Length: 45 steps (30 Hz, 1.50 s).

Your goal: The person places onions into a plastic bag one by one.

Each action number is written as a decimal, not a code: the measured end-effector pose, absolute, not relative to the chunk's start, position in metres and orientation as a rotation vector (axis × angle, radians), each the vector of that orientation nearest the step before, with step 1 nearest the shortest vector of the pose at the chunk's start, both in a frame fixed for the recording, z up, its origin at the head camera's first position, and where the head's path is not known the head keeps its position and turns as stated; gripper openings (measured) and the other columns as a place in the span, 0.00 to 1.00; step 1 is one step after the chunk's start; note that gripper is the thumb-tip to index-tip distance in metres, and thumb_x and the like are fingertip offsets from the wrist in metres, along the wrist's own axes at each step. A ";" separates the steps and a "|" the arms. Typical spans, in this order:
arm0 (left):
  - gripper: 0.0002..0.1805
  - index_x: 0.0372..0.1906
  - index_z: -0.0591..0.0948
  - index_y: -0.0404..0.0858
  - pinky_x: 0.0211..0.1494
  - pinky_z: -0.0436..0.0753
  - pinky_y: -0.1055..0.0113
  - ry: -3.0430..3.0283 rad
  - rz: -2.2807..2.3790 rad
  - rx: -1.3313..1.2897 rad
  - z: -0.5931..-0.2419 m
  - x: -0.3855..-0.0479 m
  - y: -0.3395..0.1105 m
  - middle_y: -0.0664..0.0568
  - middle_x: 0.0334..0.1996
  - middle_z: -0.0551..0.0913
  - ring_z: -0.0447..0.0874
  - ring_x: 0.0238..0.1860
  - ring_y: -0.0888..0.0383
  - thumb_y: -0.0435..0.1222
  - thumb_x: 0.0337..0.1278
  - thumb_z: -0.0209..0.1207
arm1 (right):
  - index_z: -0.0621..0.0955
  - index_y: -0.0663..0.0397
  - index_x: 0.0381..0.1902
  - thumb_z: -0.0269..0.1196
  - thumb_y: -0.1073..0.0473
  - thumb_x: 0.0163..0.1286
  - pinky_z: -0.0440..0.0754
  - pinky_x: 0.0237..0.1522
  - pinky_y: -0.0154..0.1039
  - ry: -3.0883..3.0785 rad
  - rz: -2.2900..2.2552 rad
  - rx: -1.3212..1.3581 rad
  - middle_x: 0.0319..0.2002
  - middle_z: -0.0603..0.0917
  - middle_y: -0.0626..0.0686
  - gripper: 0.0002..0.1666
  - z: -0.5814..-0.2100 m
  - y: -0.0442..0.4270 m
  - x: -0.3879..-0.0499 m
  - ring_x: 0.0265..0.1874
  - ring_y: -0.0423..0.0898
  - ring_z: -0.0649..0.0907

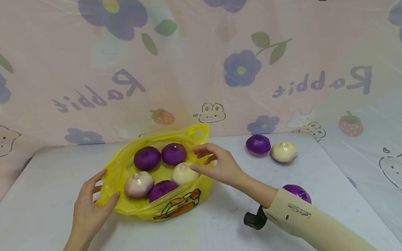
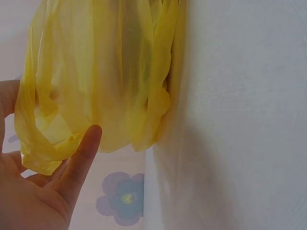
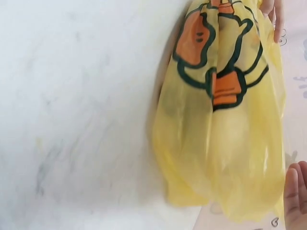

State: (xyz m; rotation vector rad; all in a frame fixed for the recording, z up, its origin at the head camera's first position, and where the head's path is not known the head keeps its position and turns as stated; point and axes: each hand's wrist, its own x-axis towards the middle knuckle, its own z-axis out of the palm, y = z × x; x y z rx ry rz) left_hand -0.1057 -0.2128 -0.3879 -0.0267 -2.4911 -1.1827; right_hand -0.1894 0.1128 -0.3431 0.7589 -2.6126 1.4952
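Note:
A yellow plastic bag point(image 1: 136, 211) lies with its mouth wide, holding several purple and whitish onion-like vegetables, among them a purple one point(image 1: 147, 158) and a pale one point(image 1: 138, 184). At the bag's left edge my left hand point(image 1: 88, 210) touches the plastic with thumb and fingers spread; the left wrist view shows the bag's handle point(image 2: 43, 163) between thumb and fingers, and whether it is pinched is unclear. My right hand point(image 1: 221, 165) is at the bag's right rim, fingers loosely bent, holding nothing, its thumb near a white vegetable point(image 1: 183, 173).
Right of the bag, a purple vegetable point(image 1: 258, 145) and a whitish one point(image 1: 284, 152) stand side by side on the white table point(image 1: 207, 242). Another purple one point(image 1: 299, 193) is partly hidden behind my right sleeve. A patterned curtain point(image 1: 185, 60) hangs behind the table.

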 end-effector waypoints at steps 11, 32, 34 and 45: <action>0.36 0.67 0.67 0.35 0.43 0.70 0.75 -2.508 -1.178 -0.014 -0.389 -0.107 -0.214 0.38 0.59 0.71 0.74 0.50 0.43 0.32 0.50 0.65 | 0.79 0.58 0.52 0.70 0.58 0.58 0.82 0.42 0.36 -2.548 1.472 0.745 0.48 0.83 0.57 0.24 -0.342 0.135 -0.192 0.45 0.48 0.82; 0.37 0.68 0.65 0.34 0.48 0.74 0.34 -2.484 -1.227 -0.043 -0.390 -0.105 -0.213 0.36 0.60 0.69 0.72 0.51 0.39 0.29 0.51 0.64 | 0.81 0.56 0.48 0.70 0.54 0.58 0.79 0.38 0.30 -2.530 1.465 0.411 0.46 0.84 0.58 0.22 -0.347 0.177 -0.211 0.44 0.50 0.82; 0.37 0.68 0.65 0.34 0.48 0.74 0.34 -2.486 -1.225 -0.044 -0.390 -0.106 -0.213 0.36 0.60 0.69 0.72 0.51 0.40 0.29 0.51 0.64 | 0.81 0.57 0.48 0.70 0.54 0.58 0.79 0.39 0.30 -2.529 1.461 0.373 0.47 0.84 0.58 0.22 -0.348 0.181 -0.213 0.44 0.50 0.82; 0.37 0.68 0.65 0.34 0.48 0.74 0.36 -2.495 -1.215 -0.047 -0.389 -0.107 -0.212 0.36 0.60 0.69 0.72 0.51 0.40 0.30 0.50 0.64 | 0.80 0.58 0.50 0.69 0.51 0.60 0.76 0.38 0.24 -2.529 1.425 0.177 0.46 0.84 0.57 0.23 -0.345 0.204 -0.218 0.42 0.46 0.81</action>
